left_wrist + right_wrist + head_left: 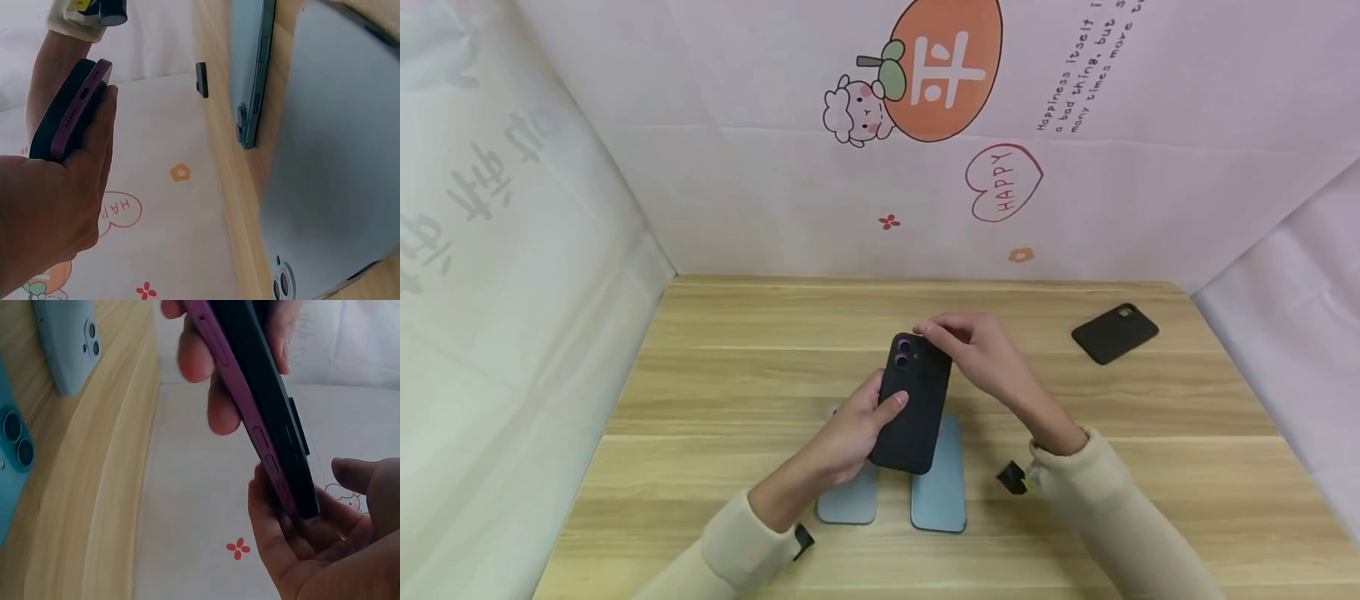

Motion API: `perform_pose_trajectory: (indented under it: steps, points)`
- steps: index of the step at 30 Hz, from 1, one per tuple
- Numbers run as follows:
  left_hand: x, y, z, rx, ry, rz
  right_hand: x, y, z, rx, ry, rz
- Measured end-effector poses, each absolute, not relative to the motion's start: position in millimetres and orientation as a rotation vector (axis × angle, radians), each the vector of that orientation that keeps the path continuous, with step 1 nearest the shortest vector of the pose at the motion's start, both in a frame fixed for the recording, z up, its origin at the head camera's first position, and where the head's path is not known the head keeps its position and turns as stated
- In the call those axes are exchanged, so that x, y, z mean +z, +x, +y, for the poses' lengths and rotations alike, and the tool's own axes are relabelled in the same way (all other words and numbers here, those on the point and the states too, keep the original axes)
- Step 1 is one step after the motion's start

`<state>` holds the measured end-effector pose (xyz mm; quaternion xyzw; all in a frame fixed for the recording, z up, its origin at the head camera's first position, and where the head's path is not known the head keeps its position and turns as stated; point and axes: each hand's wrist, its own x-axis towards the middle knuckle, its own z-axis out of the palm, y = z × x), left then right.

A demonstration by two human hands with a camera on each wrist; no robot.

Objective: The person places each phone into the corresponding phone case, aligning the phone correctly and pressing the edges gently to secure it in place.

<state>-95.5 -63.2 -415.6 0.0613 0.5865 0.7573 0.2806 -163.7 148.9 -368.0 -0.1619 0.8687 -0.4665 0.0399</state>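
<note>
My left hand (pixel 857 429) grips a purple phone (pixel 228 378) together with a black phone case (pixel 917 417), thumb across the case's back and fingers on the other side. The case lies along the phone's back, and the purple side with its buttons shows beside it in the right wrist view. Purple-ringed lenses show through the case's camera opening in the head view. At the camera end is my right hand (pixel 977 350), its relaxed fingers cupped at the phone's end. The right thumb stands apart from the phone in the right wrist view.
A light blue-grey phone (pixel 331 150) and a teal-blue phone (pixel 943 492) lie on the wooden table (pixel 737 358) below the hands. Another black phone case (pixel 1112 335) lies at the back right. Printed white cloth (pixel 760 183) hangs behind the table and at both sides.
</note>
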Motion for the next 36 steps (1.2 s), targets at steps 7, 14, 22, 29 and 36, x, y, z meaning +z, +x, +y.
perform_pose_trajectory:
  steps: [7,14,22,29,36]
  points:
    - [-413,-91,-60,1.974,0.251,1.627,-366,-166,145,-1.517,-0.510,2.484]
    - [-411,-89,-60,1.976,0.254,1.624,-367,-166,145,-1.597,-0.492,2.395]
    - [-410,-88,-61,2.001,0.229,1.603,-370,-165,141,-1.687,-0.496,2.359]
    - [-410,-88,-63,2.007,0.218,1.584,-377,-163,138,-1.762,-0.495,2.330]
    - [-411,-87,-65,2.019,0.226,1.583,-382,-164,139,-1.783,-0.473,2.293]
